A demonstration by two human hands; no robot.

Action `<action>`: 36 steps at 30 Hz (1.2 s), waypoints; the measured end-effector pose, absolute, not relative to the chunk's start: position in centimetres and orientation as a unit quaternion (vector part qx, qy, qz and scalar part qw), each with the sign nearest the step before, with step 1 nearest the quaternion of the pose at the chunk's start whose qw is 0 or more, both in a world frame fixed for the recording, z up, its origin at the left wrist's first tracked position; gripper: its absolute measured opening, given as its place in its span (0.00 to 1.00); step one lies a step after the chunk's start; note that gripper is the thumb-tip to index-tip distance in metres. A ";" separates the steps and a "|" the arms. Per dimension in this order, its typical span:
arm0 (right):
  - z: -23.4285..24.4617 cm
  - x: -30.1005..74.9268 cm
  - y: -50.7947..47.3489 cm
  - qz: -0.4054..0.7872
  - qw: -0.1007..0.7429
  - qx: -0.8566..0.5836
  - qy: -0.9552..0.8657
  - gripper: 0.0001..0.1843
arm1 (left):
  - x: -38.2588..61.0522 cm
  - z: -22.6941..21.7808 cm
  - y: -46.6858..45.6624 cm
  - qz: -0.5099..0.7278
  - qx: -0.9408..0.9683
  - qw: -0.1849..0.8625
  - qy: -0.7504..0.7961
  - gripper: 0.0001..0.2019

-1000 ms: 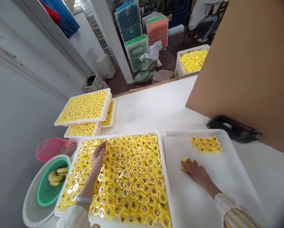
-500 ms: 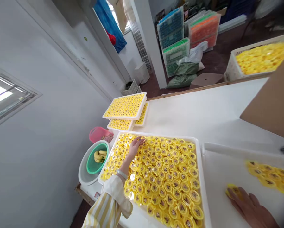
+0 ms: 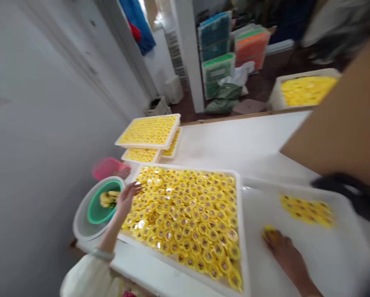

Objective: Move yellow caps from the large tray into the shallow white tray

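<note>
At the left edge of the large white tray [image 3: 244, 247], my left hand [image 3: 127, 197] has its fingers stretched out over the yellow pieces and appears to hold nothing. The tray is covered with yellow round pieces [image 3: 187, 210], each with a small dark printed picture. To the right, my right hand [image 3: 283, 249] is low over a second white tray [image 3: 259, 189], its fingers closed on a yellow round piece [image 3: 269, 232]. A patch of similar yellow pieces [image 3: 308, 209] lies farther back in that tray. Motion blurs both hands somewhat.
Stacked trays of yellow pieces [image 3: 149, 131] stand behind the large tray. At left are a green basket [image 3: 93, 208] holding bananas [image 3: 109, 199] and a pink container [image 3: 106, 168]. Cardboard [image 3: 336, 123] juts in at right. A crate of yellow pieces [image 3: 276, 97] stands beyond the table.
The view has shifted, so the scene sits farther left. My left hand has drawn back left to the tray's edge. My right hand still holds a yellow piece over the right tray.
</note>
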State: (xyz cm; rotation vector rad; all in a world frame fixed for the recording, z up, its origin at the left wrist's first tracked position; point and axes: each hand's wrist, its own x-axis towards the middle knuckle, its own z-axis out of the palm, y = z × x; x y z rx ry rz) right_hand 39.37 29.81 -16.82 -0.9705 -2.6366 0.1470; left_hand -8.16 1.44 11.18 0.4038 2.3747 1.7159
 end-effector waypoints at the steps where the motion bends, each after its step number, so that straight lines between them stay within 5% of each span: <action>1: -16.8 39.5 29.5 0.036 0.142 -0.341 -0.929 0.12 | -8.1 11.4 0.6 0.577 0.131 0.092 0.801 0.32; 12: -15.8 41.9 26.6 -0.027 0.081 -0.379 -0.922 0.30 | 1.4 12.3 -2.1 0.443 0.277 0.095 0.847 0.20; 24: -15.1 42.7 27.7 0.025 0.130 -0.322 -0.938 0.18 | 6.8 13.3 -2.4 0.377 0.386 0.114 0.834 0.15; 36: -15.1 42.9 24.3 0.008 0.190 -0.278 -0.942 0.16 | 9.1 15.8 -2.4 0.336 0.443 0.057 0.829 0.14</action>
